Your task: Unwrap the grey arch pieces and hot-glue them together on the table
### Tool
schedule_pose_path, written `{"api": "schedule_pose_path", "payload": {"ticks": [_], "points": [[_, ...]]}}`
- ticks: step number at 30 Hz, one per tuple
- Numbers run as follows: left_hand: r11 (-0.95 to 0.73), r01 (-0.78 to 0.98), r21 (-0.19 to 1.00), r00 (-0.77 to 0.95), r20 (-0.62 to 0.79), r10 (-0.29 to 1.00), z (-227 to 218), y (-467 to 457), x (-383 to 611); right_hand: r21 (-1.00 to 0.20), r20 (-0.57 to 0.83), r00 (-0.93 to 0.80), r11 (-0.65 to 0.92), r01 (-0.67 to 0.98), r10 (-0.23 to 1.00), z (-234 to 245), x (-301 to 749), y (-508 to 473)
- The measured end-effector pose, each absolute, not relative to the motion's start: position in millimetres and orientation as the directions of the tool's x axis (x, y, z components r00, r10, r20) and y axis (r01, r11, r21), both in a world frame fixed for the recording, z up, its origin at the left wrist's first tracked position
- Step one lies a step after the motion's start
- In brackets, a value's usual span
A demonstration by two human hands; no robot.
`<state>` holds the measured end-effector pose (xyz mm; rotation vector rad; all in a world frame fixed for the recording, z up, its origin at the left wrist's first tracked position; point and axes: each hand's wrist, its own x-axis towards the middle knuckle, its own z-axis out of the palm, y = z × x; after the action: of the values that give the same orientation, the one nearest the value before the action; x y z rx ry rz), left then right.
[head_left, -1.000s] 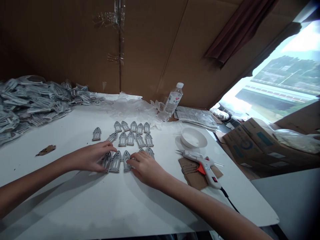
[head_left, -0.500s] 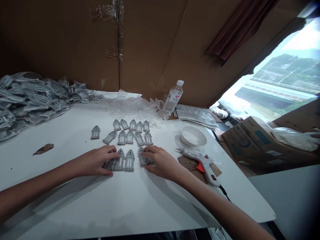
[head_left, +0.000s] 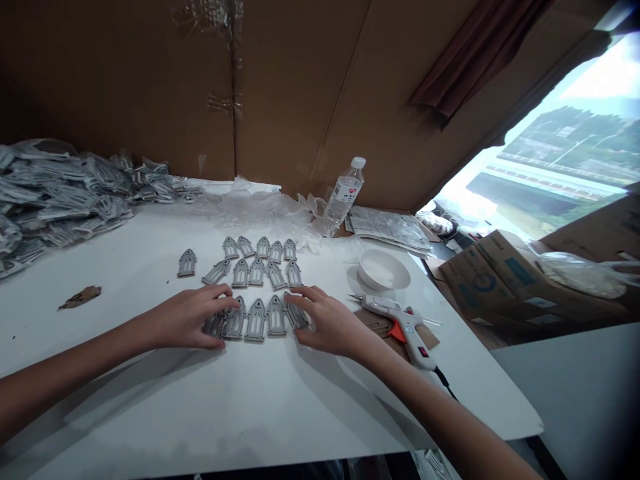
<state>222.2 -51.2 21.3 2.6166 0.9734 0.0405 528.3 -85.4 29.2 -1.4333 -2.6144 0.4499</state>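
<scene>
Head view: left hand [head_left: 187, 319], right hand [head_left: 327, 325] spread, fingertips bracketing front row of grey arched cutouts [head_left: 256, 321], 6 o'clock on white table [head_left: 125, 400]; light even pressure suits, left-end pieces seemingly half-hidden.

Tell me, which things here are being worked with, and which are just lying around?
Being worked with: left hand, right hand, grey arched window pieces.

Just lying around: hot glue gun, white bowl, plastic water bottle, brown scrap, pile of bagged grey pieces.
</scene>
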Motion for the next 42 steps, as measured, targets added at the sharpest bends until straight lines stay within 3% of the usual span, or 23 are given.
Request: {"api": "schedule_pose_path", "payload": {"ticks": [4, 9, 16, 21, 26, 31, 36, 42], "points": [[-0.712, 0.618, 0.333, 0.771, -0.082, 0.631, 24.6, -45.7, 222.2, -0.386, -0.113, -0.567, 0.490, 0.782, 0.816, 26.9, 537.0, -76.7], [-0.668, 0.643, 0.375, 0.748, -0.120, 0.653, 32.9, -32.8, 215.8, -0.434, -0.104, -0.541, 0.452, 0.780, 0.834, 25.5, 540.8, -70.6], [-0.593, 0.714, 0.373, 0.678, -0.152, 0.720, 37.0, -17.8, 202.9, -0.374, -0.156, -0.460, 0.378, 0.847, 0.874, 28.7, 544.7, -79.1], [-0.694, 0.625, 0.357, 0.767, -0.118, 0.630, 29.8, -24.8, 205.5, -0.285, -0.198, -0.414, 0.352, 0.891, 0.889, 32.7, 541.3, -89.2], [-0.738, 0.574, 0.355, 0.809, -0.108, 0.577, 19.6, -32.5, 209.0, -0.300, -0.264, -0.460, 0.381, 0.874, 0.848, 35.9, 535.6, -95.1], [-0.735, 0.560, 0.382, 0.813, -0.083, 0.576, 11.9, -33.6, 210.2, -0.316, -0.170, -0.437, 0.371, 0.873, 0.883, 34.1, 532.6, -87.9], [-0.733, 0.547, 0.406, 0.825, -0.113, 0.553, 12.5, -33.1, 213.9, -0.338, -0.252, -0.501, 0.409, 0.847, 0.828, 33.7, 529.6, -77.7], [-0.726, 0.534, 0.434, 0.830, -0.104, 0.548, 14.1, -30.6, 215.3, -0.304, -0.209, -0.484, 0.414, 0.858, 0.850, 31.7, 525.5, -71.8]]}}
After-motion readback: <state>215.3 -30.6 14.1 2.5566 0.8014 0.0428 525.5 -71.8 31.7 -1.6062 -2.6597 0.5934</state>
